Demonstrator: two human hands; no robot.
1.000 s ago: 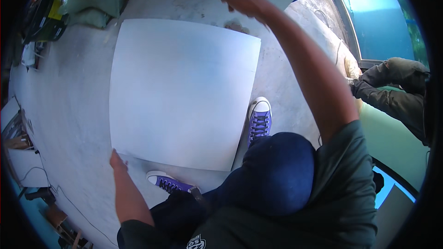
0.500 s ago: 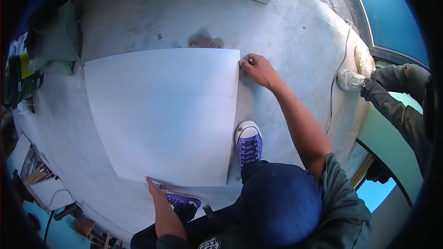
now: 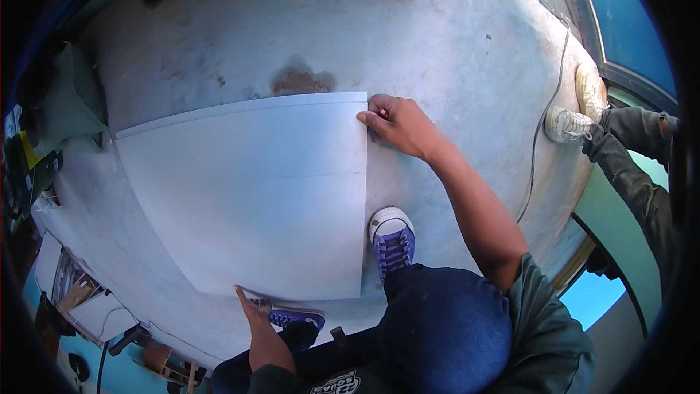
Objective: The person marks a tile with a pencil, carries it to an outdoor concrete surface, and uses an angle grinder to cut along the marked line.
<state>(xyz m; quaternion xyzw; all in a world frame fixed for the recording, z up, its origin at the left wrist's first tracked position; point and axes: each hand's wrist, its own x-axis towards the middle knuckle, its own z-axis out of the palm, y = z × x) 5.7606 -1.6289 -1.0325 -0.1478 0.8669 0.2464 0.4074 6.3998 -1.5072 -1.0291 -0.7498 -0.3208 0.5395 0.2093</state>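
Through the head camera I look down on a large, flat, white, 4-sided panel [image 3: 248,204] lying face up on the grey concrete floor [image 3: 467,80], in front of the person. In this view it stretches widest from left to right along its far edge, which dips toward the left; its right edge points almost straight away from the person. The lens bends its outline, so I cannot tell which side is truly its long axis. 1 thin line runs just inside the far edge, and 1 more crosses near the middle.

The right hand [image 3: 399,124] is at the far right corner, thumb tip overlapping the edge, the other fingers curled just outside it. The left hand [image 3: 251,306] is at the near edge, forefinger extended, touching it. I cannot tell whether either hand pinches the panel.

2 purple canvas shoes with white toes [image 3: 392,241] flank the near right corner.

At the far left, a dark box-like container with a yellow patch [image 3: 33,168] sits by a pale green sack [image 3: 73,106]; I cannot make out the contents of either.
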